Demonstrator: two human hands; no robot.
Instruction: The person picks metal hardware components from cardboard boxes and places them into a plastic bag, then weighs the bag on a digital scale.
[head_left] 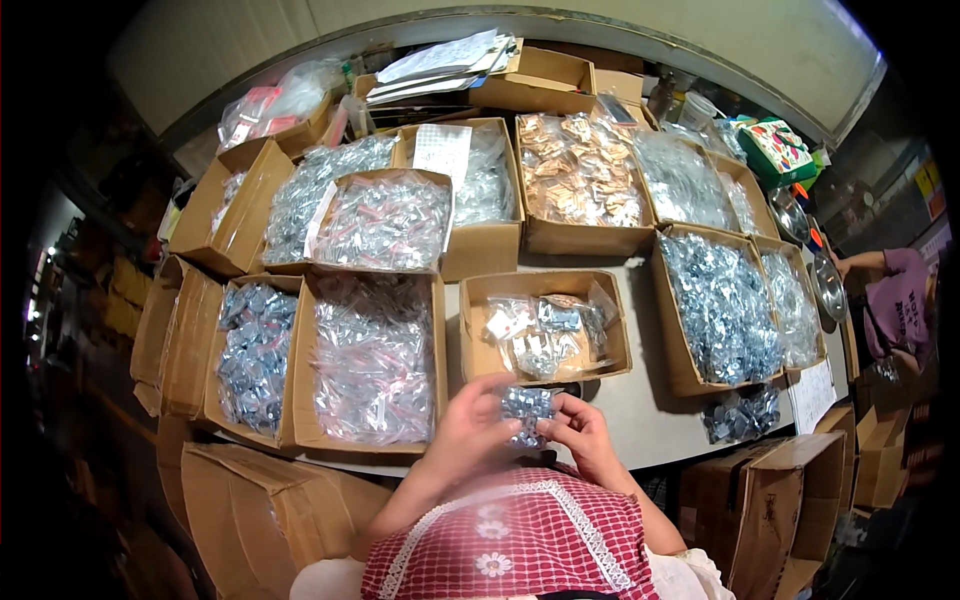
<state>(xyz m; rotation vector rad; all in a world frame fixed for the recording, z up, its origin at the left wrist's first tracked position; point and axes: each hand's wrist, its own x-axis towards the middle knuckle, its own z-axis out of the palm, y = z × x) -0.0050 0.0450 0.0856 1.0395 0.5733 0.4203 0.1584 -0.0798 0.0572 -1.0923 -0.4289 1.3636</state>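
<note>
Close to my body, a small clear plastic bag of bluish-silver metal parts is held up between both hands. My left hand grips its left side, with the thumb across the lower part. On the other side, my right hand pinches the bag's right edge between thumb and fingers. Just beyond the hands stands an open cardboard box with a few clear bags of mixed parts inside. The exact shape of the parts in the held bag is too small to tell.
Cardboard boxes of bagged metal parts line the left; more boxes of bluish parts stand right. Behind is a box of copper-coloured parts. A loose pile of dark parts lies right. Another person is at far right.
</note>
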